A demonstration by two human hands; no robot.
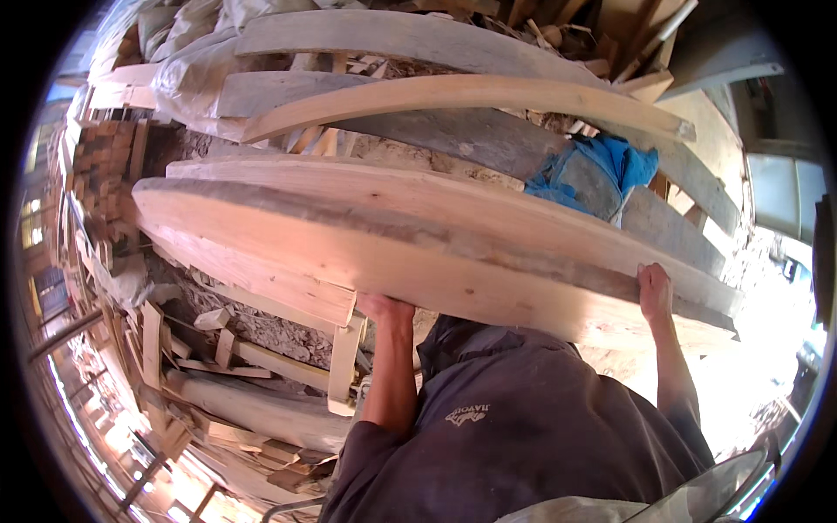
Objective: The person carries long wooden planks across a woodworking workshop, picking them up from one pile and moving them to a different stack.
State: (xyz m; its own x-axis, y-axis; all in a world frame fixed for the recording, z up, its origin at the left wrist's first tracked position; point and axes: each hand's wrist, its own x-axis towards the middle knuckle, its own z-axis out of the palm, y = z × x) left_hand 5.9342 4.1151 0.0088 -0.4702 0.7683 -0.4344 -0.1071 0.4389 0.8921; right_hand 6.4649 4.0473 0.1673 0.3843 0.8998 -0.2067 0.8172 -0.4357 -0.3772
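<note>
A long, thick wooden plank (pixel 384 257) with a rough greyish-brown edge lies across in front of my body, its broad pale face turned toward me. My left hand (pixel 386 307) is at its lower edge left of my torso, the fingers mostly hidden beneath the wood. Toward the right end, my right hand (pixel 654 286) is closed over the upper edge, fingers curled on top. Just behind it lies a second pale plank (pixel 418 185), partly covered by the one I hold. Under the left half, another pale board (pixel 253 277) shows its cut end near my left hand.
Beyond lie grey boards (pixel 401 39), a narrow curved strip (pixel 471 87) and a blue cloth bundle (pixel 602 174). Stacked wood blocks (pixel 105 166) stand far left. Offcuts (pixel 222 344) and a log (pixel 261 405) litter the lower left. Plastic-wrapped sacks (pixel 196 83) sit at upper left.
</note>
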